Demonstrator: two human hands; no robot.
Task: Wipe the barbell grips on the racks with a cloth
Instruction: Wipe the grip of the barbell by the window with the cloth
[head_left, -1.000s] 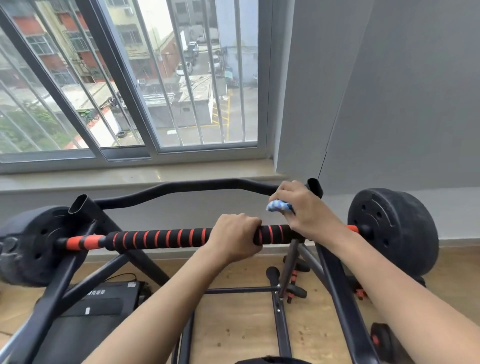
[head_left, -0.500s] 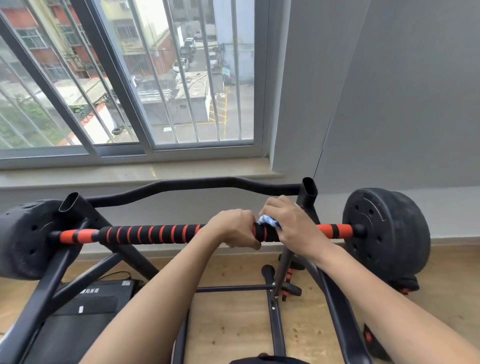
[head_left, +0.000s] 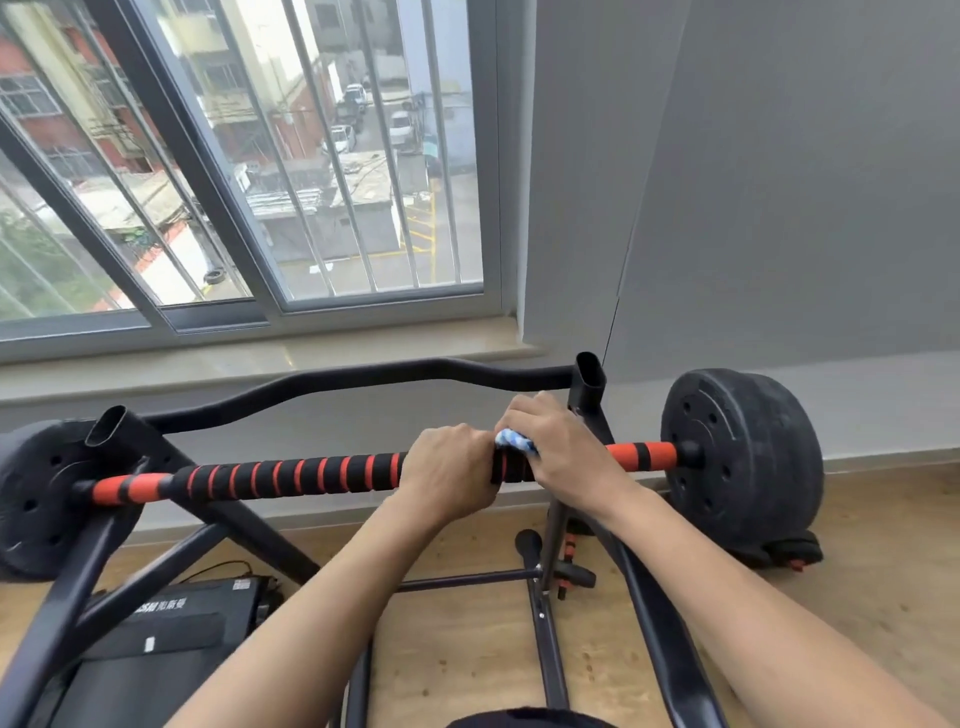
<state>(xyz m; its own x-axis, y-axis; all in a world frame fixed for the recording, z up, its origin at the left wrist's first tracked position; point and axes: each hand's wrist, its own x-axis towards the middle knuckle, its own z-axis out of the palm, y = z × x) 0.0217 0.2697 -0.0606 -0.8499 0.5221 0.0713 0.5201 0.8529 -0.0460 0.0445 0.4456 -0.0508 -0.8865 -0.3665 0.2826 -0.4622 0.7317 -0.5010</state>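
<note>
Change since the earlier frames: the right grip (head_left: 563, 449), with the cloth (head_left: 515, 442), has slid left along the barbell (head_left: 291, 475). More of the orange end by the right weight plate (head_left: 743, 457) is now bare. The left grip (head_left: 452, 473) has stayed at about the same place on the bar. The two grips are now just beside each other, nearly touching.

- Window (head_left: 363, 208): above and behind the rack.
- Floor (head_left: 857, 582): wood. It carries the rack and a flat black machine (head_left: 171, 623) at lower left.
- Rack (head_left: 589, 387): black tube frame. The barbell lies across its two uprights.
- Left weight plate (head_left: 36, 493): on the far end of the bar.
- Barbell middle: black foam padding with orange stripes.
- Left grip: closed around the padding, knuckles up.
- Right grip: fingers curled over the bar, gripping the cloth against the padding.
- Cloth: blue and white, bunched. Only a small piece shows, on top of the bar between the two grips.
</note>
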